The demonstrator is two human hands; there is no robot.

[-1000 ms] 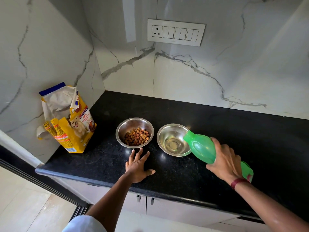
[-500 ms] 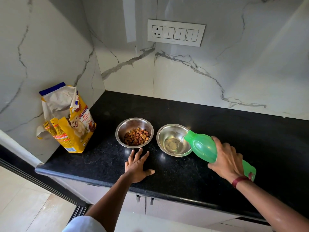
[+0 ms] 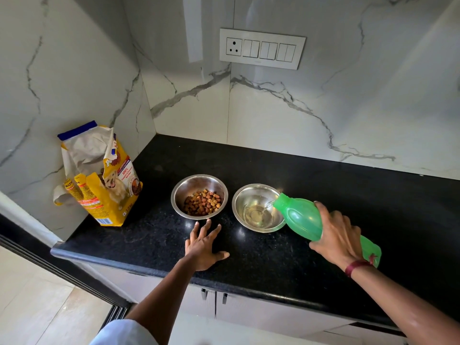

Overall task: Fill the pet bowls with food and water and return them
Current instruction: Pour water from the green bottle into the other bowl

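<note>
Two steel bowls stand side by side on the black counter. The left bowl holds brown kibble. The right bowl has a little clear water in its bottom. My right hand grips a green plastic bottle, tipped with its open neck over the right bowl's rim, and a thin stream of water runs out. My left hand rests flat on the counter just in front of the kibble bowl, fingers spread.
An opened yellow pet-food bag stands at the counter's left end against the marble wall. A switch panel is on the back wall. The counter's front edge runs above cabinet doors; tiled floor lies at lower left.
The bottle has drawn back slightly to the right and keeps pouring; the water in the right bowl has risen a little. My left hand has stayed put.
</note>
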